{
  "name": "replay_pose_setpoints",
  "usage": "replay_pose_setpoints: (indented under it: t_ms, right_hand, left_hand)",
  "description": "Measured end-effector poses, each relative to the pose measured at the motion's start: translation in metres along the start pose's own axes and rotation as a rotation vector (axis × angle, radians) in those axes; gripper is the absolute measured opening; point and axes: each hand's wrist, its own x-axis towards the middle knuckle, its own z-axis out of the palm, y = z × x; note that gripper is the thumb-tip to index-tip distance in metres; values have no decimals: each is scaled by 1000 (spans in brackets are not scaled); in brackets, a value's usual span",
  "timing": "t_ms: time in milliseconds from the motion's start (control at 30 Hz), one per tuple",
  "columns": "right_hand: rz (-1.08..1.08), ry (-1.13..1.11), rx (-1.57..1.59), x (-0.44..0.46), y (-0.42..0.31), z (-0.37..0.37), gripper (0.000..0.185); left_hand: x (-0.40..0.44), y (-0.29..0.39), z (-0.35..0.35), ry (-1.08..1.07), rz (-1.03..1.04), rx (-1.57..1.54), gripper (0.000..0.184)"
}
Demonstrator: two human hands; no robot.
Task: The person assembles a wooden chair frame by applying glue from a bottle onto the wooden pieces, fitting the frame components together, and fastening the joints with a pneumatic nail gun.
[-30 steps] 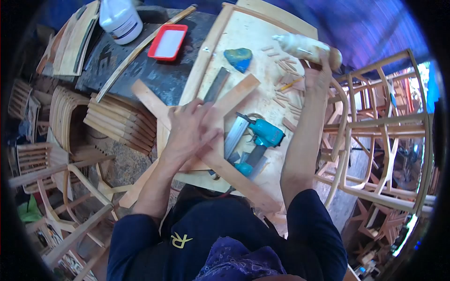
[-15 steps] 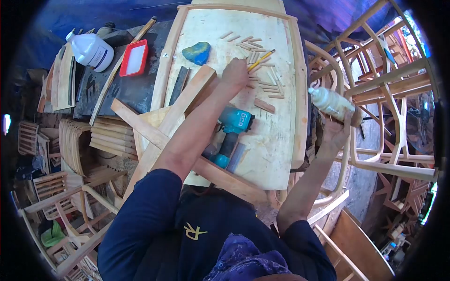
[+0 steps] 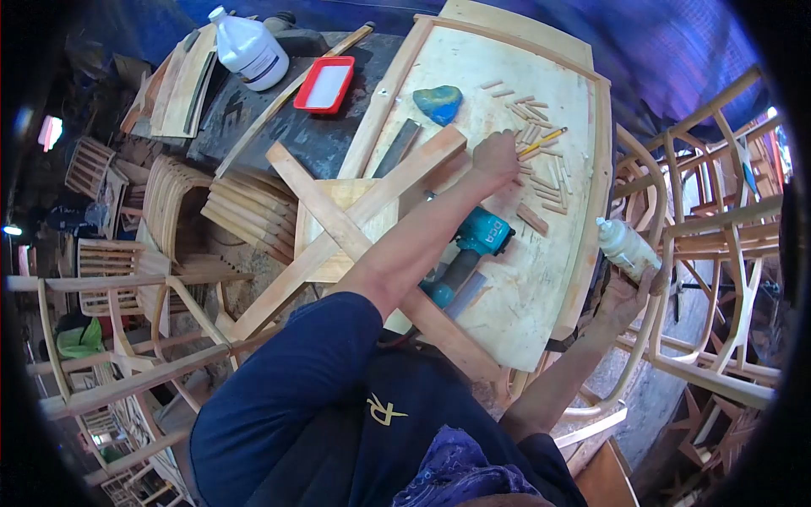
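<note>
My left hand [image 3: 497, 159] is closed low over the panel, beside several short wooden dowels [image 3: 553, 193]. Its fingertips are hidden, so whatever they pinch does not show. A yellow pencil [image 3: 545, 142] lies right by those fingers; whether they touch it is unclear. Under my left forearm sit a teal nail gun [image 3: 483, 232] and two crossed wooden bars [image 3: 338, 228]. Off the panel's right edge, my right hand [image 3: 625, 300] is wrapped round the lower part of a whitish squeeze bottle [image 3: 627, 247], tilted with its nozzle up and to the left.
The pale wooden panel [image 3: 507, 338] has raised edge strips. On it are a blue-and-yellow lump [image 3: 438, 103] and a small wood block [image 3: 532, 218]. A red tray [image 3: 324, 84] and white jug [image 3: 252, 55] stand left. Chair frames [image 3: 718, 228] crowd the right; more stand lower left.
The view has swung, so the panel and its contents sit farther right and lower. My left hand stays by the dowels and pencil; my right hand still grips the bottle.
</note>
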Motion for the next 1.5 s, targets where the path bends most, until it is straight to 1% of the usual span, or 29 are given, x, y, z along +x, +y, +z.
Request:
replay_pose_setpoints:
  t_ms: [67,133,200,233,267,300,367,433,533,567,633,733,933,1033,1133,1233,1333,1433,1500]
  right_hand:
    - [5,21,-36,-2,4,5,54]
    - [-24,27,-80,-10,2,19,55]
    - [-36,26,-97,-11,1,23,56]
    - [-27,25,-95,-11,-2,19,57]
    - [-19,24,-94,-11,-4,16,58]
    - [-29,30,-83,-11,-3,16,58]
    - [-45,43,-68,-13,-1,15,58]
    - [-45,52,-77,-14,4,18,59]
    - [-56,27,-112,-16,10,25,58]
    - [-61,12,-128,-17,12,27,58]
    - [-46,2,-128,-19,15,32,58]
    - [-43,22,-141,-24,17,42,59]
    - [-33,43,-140,-22,17,40,60]
    - [-38,49,-140,-20,19,41,60]
    - [-20,21,-130,-15,19,38,60]
    - [-15,5,-123,-12,19,38,59]
    - [-23,28,-136,-11,18,37,58]
    - [-16,43,-153,-9,21,41,57]
    - [1,34,-157,-11,24,48,57]
  left_hand:
    - [4,-4,-16,126,83,-25,16]
    - [11,-19,-57,245,190,-9,13]
    - [8,-58,-105,306,202,-31,11]
    - [24,-91,-118,361,79,-2,14]
    - [23,-115,-146,331,11,72,16]
    - [25,-147,-161,371,60,134,16]
    - [31,-198,-180,406,24,189,15]
    - [27,-213,-191,363,-53,131,13]
    - [34,-228,-183,342,-44,29,14]
    - [35,-233,-178,358,-7,48,14]
    - [35,-229,-174,389,69,87,14]
    - [41,-225,-176,335,173,243,14]
    - [76,-217,-185,253,258,392,13]
    - [88,-191,-201,-41,230,417,13]
    - [105,-195,-201,-119,247,467,11]
    - [104,-200,-202,-116,273,411,11]
    - [103,-201,-210,-117,208,303,11]
    - [102,-204,-212,-87,187,285,10]
    - [104,-209,-208,-60,148,220,8]
